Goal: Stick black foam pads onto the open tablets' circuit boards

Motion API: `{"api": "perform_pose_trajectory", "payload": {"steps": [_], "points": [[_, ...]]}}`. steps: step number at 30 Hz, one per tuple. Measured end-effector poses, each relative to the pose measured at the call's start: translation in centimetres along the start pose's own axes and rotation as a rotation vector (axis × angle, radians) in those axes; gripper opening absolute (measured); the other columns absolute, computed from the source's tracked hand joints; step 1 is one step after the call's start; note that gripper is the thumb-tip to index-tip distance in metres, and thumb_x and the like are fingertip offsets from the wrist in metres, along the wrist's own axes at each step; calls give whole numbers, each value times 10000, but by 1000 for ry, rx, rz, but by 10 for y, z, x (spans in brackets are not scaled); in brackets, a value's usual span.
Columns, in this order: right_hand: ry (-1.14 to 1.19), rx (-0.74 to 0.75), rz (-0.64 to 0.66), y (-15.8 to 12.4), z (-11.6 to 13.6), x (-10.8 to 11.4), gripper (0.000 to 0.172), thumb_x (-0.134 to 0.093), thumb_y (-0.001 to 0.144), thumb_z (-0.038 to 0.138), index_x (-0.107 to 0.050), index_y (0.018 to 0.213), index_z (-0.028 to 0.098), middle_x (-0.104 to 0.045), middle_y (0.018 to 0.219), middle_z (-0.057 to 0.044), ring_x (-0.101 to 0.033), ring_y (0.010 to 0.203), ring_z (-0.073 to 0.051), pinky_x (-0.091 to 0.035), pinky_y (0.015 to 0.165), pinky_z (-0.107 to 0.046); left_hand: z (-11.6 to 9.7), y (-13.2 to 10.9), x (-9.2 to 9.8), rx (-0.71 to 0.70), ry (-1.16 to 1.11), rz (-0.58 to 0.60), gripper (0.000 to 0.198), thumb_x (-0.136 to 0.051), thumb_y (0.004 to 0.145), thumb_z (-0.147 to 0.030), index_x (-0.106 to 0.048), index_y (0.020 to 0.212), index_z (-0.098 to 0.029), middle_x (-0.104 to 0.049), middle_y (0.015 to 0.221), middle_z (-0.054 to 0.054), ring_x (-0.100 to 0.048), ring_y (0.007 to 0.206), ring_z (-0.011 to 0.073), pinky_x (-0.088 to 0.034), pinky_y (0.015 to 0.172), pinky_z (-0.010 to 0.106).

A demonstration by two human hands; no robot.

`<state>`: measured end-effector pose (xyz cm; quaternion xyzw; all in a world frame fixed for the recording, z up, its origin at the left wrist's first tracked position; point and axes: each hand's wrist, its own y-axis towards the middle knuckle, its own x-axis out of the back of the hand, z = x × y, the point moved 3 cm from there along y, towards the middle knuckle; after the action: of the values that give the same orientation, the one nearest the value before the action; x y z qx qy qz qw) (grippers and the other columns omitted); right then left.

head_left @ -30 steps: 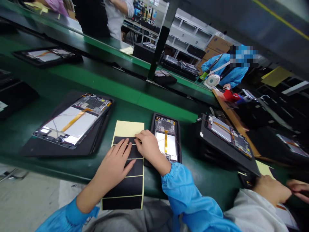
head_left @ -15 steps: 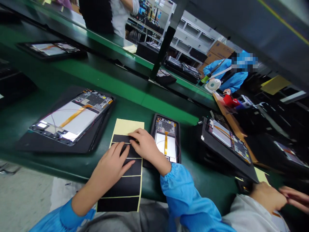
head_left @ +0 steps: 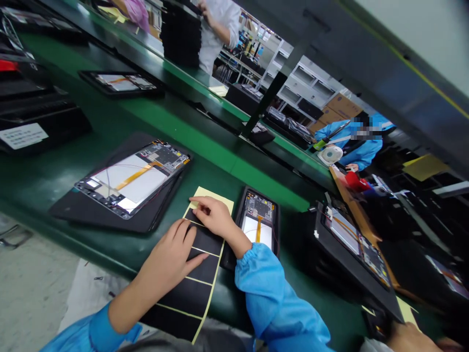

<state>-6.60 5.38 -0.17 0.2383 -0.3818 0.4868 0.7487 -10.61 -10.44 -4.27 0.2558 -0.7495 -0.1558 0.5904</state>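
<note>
A pale yellow backing sheet (head_left: 227,203) carrying a column of black rectangular stickers (head_left: 205,239) lies slantwise on the green bench, its near end over the edge. My left hand (head_left: 170,249) rests on the stickers, palm down with fingers spread. At the far end, my right hand (head_left: 216,217) has curled fingers over the top sticker; index finger and thumb sit slightly apart at its upper left edge. Under the right forearm is a small opened tablet (head_left: 258,227) in a black tray. To the left, a larger opened tablet (head_left: 137,178) lies on a black case (head_left: 154,215).
Several black trays (head_left: 340,278) are stacked to the right, topped by another opened tablet (head_left: 357,239). Dark cases with a white label (head_left: 24,135) stand far left. A co-worker's hand (head_left: 410,337) is at lower right. A metal post (head_left: 266,102) rises beyond the bench.
The whole view has shifted, moving most things right and down in the picture. My right hand has slid toward the sheet's far left corner. My left hand stays on the stickers.
</note>
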Motion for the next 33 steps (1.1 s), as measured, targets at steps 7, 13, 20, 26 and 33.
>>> {"api": "perform_pose_trajectory", "payload": {"steps": [7,13,20,26,33], "points": [[57,29,-10,-1,2,0,189,-681,917,83,-804,971,216,-742,962,-14,-672,836,-142,-482,778,-244,1,-1,-1,-22,26,4,634,-304,1080,-604,-653,1127,-78,-629,1160,228,-588,1160,388,-565,917,489],[124,51,-23,-3,1,2,148,-674,874,65,-737,871,200,-684,887,3,-614,741,-130,-469,713,-242,0,-1,1,-19,25,-12,600,-324,1088,-569,-652,1154,-71,-639,1164,224,-589,1163,381,-551,927,478],[224,111,-15,-6,-1,5,149,-697,829,83,-674,893,216,-609,958,-3,-598,830,-154,-490,786,-278,4,0,8,-50,62,-22,556,-338,1096,-533,-643,1156,-72,-660,1153,213,-631,1112,356,-537,934,451],[373,126,-76,-1,-13,8,86,-632,876,142,-622,838,219,-601,971,-27,-596,886,-176,-506,796,-297,17,4,8,-109,95,9,609,-315,1100,-545,-661,1195,-53,-682,1224,237,-651,1166,363,-529,981,449],[564,64,-332,9,-40,43,128,-623,904,349,-582,885,228,-617,1181,-97,-622,1101,-230,-542,885,-350,39,40,-19,4,18,146,520,-390,1029,-304,-643,1303,59,-599,1391,350,-598,1306,454,-512,1042,554]]}}
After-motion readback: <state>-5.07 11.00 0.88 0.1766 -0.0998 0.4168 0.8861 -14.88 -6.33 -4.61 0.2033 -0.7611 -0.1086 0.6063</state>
